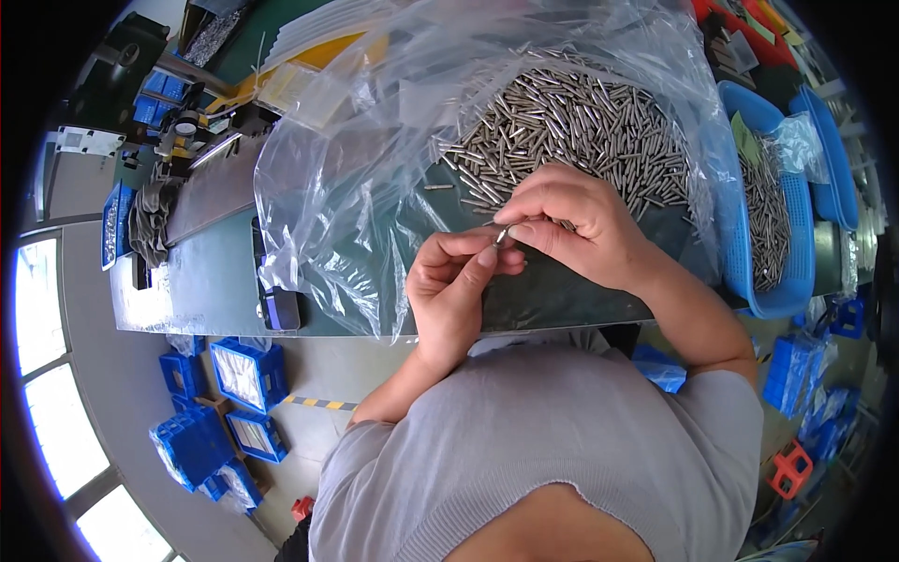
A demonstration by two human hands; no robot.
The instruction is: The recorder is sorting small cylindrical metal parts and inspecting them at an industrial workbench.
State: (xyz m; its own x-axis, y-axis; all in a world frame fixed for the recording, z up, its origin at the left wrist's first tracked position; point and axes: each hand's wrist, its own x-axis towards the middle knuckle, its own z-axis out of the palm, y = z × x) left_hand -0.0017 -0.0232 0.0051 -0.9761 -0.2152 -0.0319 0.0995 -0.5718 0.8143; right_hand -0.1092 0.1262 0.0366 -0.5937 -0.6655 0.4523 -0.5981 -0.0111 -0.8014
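Note:
Above the table's near edge my two hands meet, fingertips almost touching. A small shiny metal pin (503, 236) is pinched between the thumb and fingers of my left hand (453, 286). My right hand (582, 225) is closed too, its thumb and forefinger on the pin's other end. What lies under the right hand's curled fingers is partly hidden. Just beyond my hands, a large heap of similar metal pins (581, 122) spreads over clear plastic sheeting (328, 206). One loose pin (438, 186) lies apart at the heap's left.
A blue basket (798, 253) of pins stands at the right, with another blue basket (833, 159) beyond it. A dark box-shaped object (279, 309) sits at the table's front left. Blue crates (248, 375) stand on the floor at left; a red stool (791, 468) is at right.

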